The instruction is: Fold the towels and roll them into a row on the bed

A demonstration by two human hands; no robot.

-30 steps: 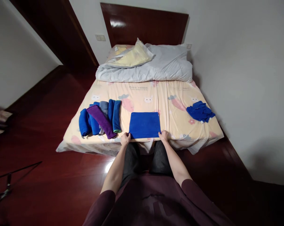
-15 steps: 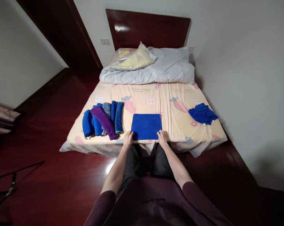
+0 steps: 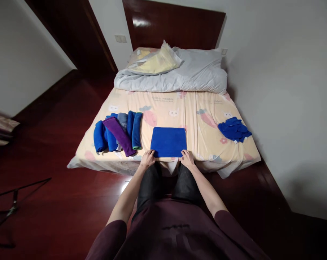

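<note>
A blue towel [image 3: 169, 141] lies flat on the bed near its front edge. My left hand [image 3: 147, 158] is closed on the towel's near left corner, and my right hand [image 3: 187, 159] pinches the near right corner. Left of the towel, several rolled towels lie side by side, mostly blue, with a grey rolled towel [image 3: 122, 121] among them. A purple rolled towel [image 3: 119, 137] rests slantwise on top of them. Toward the bed's right edge sits a loose heap of blue cloths [image 3: 234, 130].
The bed [image 3: 163, 101] has a patterned yellowish sheet. A grey quilt [image 3: 201, 76] and a pale yellow pillow [image 3: 159, 61] are bunched near the dark headboard [image 3: 177, 23]. A black metal stand [image 3: 13, 207] stands on the floor at lower left; a wall borders the right side.
My view has tilted slightly, so the bed appears a little higher. Both hands stay at the towel's near corners, and the towel still lies flat.
</note>
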